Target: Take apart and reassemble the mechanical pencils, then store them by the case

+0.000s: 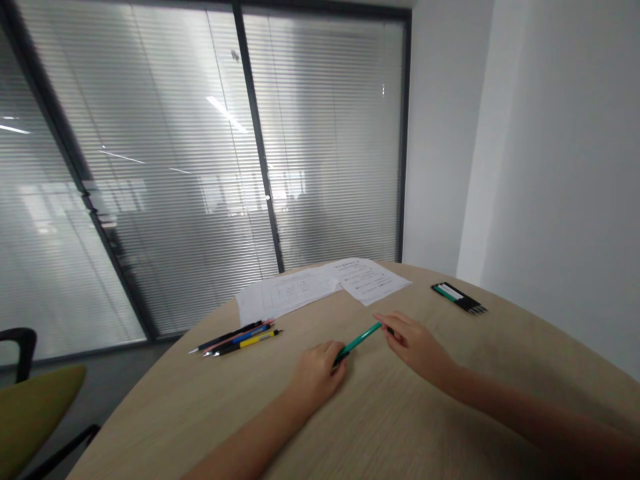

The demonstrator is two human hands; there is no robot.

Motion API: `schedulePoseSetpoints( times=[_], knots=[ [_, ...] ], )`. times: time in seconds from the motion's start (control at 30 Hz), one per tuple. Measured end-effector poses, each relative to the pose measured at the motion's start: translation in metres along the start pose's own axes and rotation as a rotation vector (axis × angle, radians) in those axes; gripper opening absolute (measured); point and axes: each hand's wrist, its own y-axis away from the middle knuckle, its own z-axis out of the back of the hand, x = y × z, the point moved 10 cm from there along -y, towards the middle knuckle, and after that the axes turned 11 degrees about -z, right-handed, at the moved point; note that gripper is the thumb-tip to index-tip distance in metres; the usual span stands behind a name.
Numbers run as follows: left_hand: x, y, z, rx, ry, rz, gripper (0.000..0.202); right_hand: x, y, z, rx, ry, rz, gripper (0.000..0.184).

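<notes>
A slim green pen [361, 339] slants between my two hands, just above the wooden table. My left hand [319, 375] is closed around its lower, darker end, and the fingers hide the tip. At the upper end, my right hand [411, 341] pinches with thumb and fingers. A small dark part shows between those fingers; whether it belongs to the pen I cannot tell. To the left of my left hand lie several pens side by side, among them a yellow and black pen [255, 339] and a blue and black pen [245, 335].
Printed paper sheets [293, 291] lie at the back of the round table [400, 427]. At the right is a flat black row of pens [459, 298] with green and white parts. A chair [40, 413] stands at the left, and glass partitions with blinds [325, 140] rise behind.
</notes>
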Motion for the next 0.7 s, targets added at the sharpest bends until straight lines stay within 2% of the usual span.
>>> schedulePoseSetpoints(
  times=[0.13,0.2,0.3,0.4,0.57,0.7],
  knots=[
    [0.007,0.001,0.0,0.029,-0.006,0.079,0.018,-0.008,0.0,-0.002,0.025,-0.05,-0.071,0.044],
    [0.011,0.002,0.0,0.024,0.015,0.127,0.018,-0.015,0.0,-0.002,0.017,-0.024,-0.096,0.04],
    [0.019,0.004,0.001,0.014,0.048,0.203,0.02,-0.021,-0.001,-0.004,-0.016,0.116,-0.04,0.026],
    [0.022,0.005,0.001,0.002,0.09,0.238,0.02,-0.029,-0.002,-0.009,-0.028,0.272,-0.002,0.025],
    [0.023,0.005,0.003,-0.039,0.175,0.231,0.02,-0.043,-0.004,-0.019,0.05,0.425,-0.02,0.027],
    [0.027,0.006,0.001,-0.04,0.2,0.266,0.02,-0.047,-0.003,-0.021,0.061,0.512,-0.064,0.02]
  ],
)
